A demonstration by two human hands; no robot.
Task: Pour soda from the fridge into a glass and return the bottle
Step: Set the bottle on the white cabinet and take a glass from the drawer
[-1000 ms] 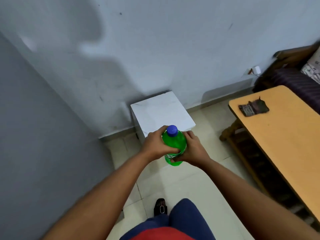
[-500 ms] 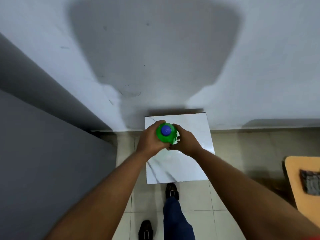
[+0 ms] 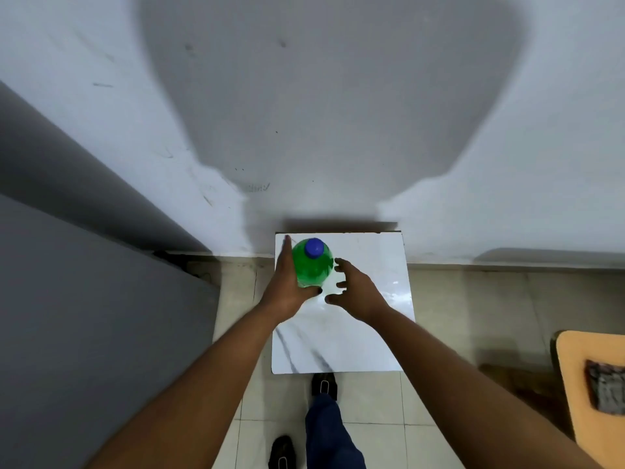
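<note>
A green soda bottle [image 3: 313,265] with a blue cap stands upright near the back left corner of a small white marble-topped stand [image 3: 341,333]. My left hand [image 3: 287,282] is wrapped around the bottle's left side and base. My right hand [image 3: 355,292] hovers just right of the bottle with fingers spread, apart from it. No glass or fridge is in view.
The stand sits against a pale wall [image 3: 338,113]. A grey surface [image 3: 84,316] fills the left. A wooden table [image 3: 592,384] with a dark cloth [image 3: 605,387] is at the right edge. My feet in dark shoes are on the tiled floor [image 3: 473,316] below the stand.
The bottle has gone from in front of my body to the stand's top. My right hand has let go of it and opened. The view shifted closer to the stand.
</note>
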